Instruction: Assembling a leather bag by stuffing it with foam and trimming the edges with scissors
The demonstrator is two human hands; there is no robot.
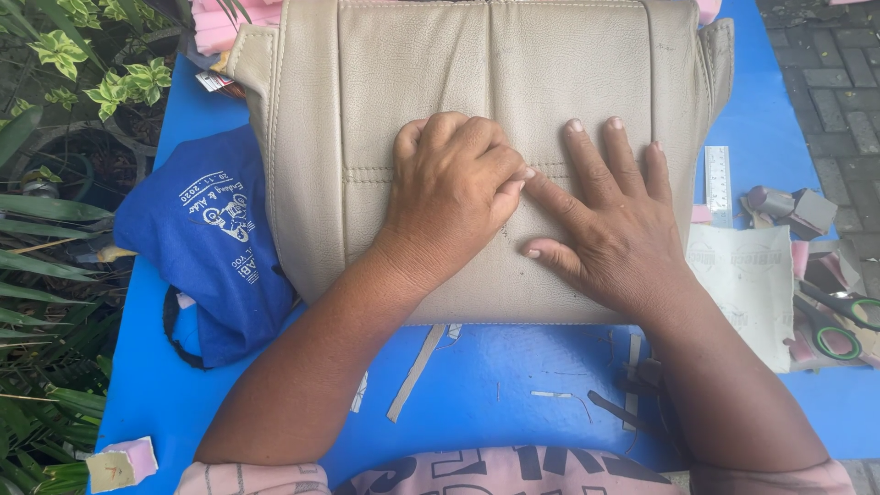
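- The work goes on outdoors, on a blue table [513, 376] with green potted plants [55, 101] along its left edge and grey paving at the upper right.
- Farthest left of the fingers lies a crumpled blue cloth bag [215, 243] with white print, partly tucked under the cover; near the table's lower left corner sits a small pink-and-tan sanding block [121, 464].
- The beige leather seat cover [477, 64] lies flat, filling the middle of the table under both hands, its stitched seam running sideways just beneath the knuckles.
- The left hand [449, 197] is curled into a loose fist, fingertips pinched together on the seam; whether they grip a small tool or thread I cannot tell.
- The right hand [614, 229] lies flat and spread, grasping nothing, its index finger [557, 197] touching the left hand's fingertips.
- Below the wrists lie thin leather offcuts [414, 371].
- Right of the fingers: a steel ruler [718, 183], a sheet of sandpaper [752, 284], green-handled scissors [839, 325].
- Risk, as I judge it: if the flat hand eases off, the leather could slide or pucker at the seam; with the fingertips so close together, anything sharp could nick the index finger.
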